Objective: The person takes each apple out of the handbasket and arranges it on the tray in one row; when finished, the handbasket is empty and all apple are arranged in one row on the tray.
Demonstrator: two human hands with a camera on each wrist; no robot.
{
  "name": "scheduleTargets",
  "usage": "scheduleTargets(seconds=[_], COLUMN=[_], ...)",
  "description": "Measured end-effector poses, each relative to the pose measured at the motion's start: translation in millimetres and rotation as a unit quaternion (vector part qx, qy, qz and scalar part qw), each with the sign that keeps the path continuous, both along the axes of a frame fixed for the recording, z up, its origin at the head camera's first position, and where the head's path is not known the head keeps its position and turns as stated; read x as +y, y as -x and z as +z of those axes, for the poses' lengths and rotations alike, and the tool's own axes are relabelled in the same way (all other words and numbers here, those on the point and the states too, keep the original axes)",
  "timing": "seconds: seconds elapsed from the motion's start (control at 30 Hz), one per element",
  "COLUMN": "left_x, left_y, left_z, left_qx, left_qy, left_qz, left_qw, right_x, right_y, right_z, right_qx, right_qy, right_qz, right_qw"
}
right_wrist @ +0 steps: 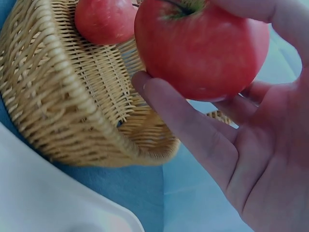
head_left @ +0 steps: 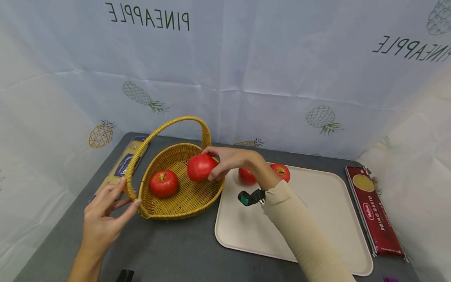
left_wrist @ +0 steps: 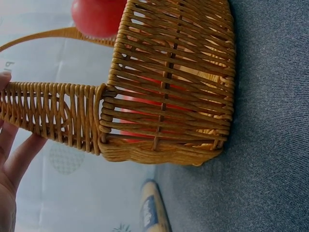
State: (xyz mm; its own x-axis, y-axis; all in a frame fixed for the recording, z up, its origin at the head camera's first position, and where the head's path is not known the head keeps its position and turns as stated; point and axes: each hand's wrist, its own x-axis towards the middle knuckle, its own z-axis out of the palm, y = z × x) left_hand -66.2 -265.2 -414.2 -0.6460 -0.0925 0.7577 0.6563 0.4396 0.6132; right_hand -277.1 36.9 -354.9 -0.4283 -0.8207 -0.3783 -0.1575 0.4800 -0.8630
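Head view: where is the held apple [head_left: 200, 168]?

Over the right half of the basket [head_left: 181, 216], near its right rim. The left wrist view shows it up past rim height, not down on the weave.

Any long axis to mind?

None, it's nearly round. What counts, I'd judge, is the gap leftward: another apple [head_left: 164, 183] sits on the basket's floor, to the left and a little nearer the person, with bare weave between and below.

And the fingers?

Those of the right hand [head_left: 230, 159] curl round the held apple, spread just as wide as the fruit. The wrist bends, and the forearm reaches in over the tray [head_left: 253, 239], where two more apples [head_left: 280, 172] lie.

The left hand [head_left: 103, 219]?

Farther from the fruit, at the basket's left end, pinching the handle [head_left: 186, 118] low down.
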Motion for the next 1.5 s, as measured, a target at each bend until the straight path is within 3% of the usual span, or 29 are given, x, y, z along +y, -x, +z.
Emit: scheduleTargets(seconds=[0.17,0.4,0.7,0.97,1.5], left_x=[0.4,3.5,3.8,4.8,10.2], left_y=[0.1,0.2,0.5,0.0,0.2], left_z=[1.1,3.8,6.0,6.7,14.1], left_qx=[0.003,0.032,0.027,0.03,0.052], left_qy=[-0.003,-0.019,-0.012,-0.015,-0.026], left_qz=[-0.002,-0.031,-0.025,-0.03,-0.047], left_qw=[1.0,0.9988,0.9992,0.999,0.9972], right_x=[11.6,31.6,64.1,98.7,173.9], right_y=[-0.9,-2.0,-0.8,-0.5,-5.6], right_z=[6.7,11.9,16.7,23.1,40.1], right_qx=[0.001,0.017,0.088,0.104,0.122], right_qy=[-0.002,0.014,0.042,0.045,0.064], right_qz=[-0.015,-0.036,-0.06,-0.107,-0.162], right_qw=[0.9999,0.9991,0.9934,0.9878,0.9771])
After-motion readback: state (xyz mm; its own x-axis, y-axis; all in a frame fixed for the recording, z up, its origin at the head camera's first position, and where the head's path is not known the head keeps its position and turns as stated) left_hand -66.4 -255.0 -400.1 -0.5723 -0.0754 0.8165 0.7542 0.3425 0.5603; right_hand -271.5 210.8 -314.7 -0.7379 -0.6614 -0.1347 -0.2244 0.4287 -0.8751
